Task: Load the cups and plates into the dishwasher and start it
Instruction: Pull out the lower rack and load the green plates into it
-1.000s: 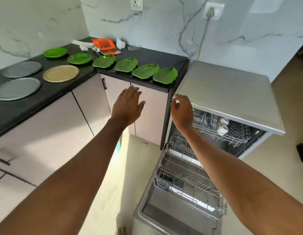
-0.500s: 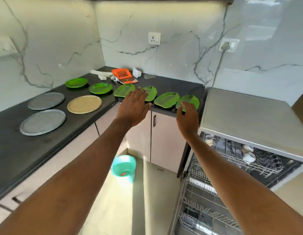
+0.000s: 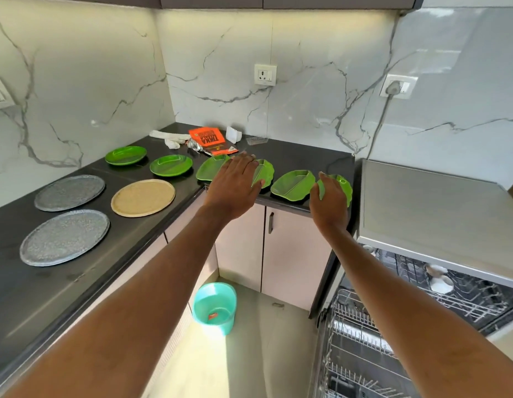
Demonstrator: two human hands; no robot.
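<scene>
Several green leaf-shaped plates lie in a row along the black counter. My left hand hovers flat, fingers straight, over the second leaf plate and partly covers the first leaf plate. The third leaf plate lies uncovered. My right hand reaches the near edge of the rightmost leaf plate, fingers extended. Two round green plates, a tan plate and two grey plates sit further left. The dishwasher stands open at right; its upper rack holds white cups.
A teal bucket stands on the floor below the counter corner. An orange packet and white cloths lie at the back of the counter. The lower dishwasher rack is pulled out at bottom right. A cabinet handle sits under the leaf plates.
My view lifted from the open dishwasher to the counter. Both hands moved forward and up, from beside the dishwasher's upper rack to over the leaf plates.
</scene>
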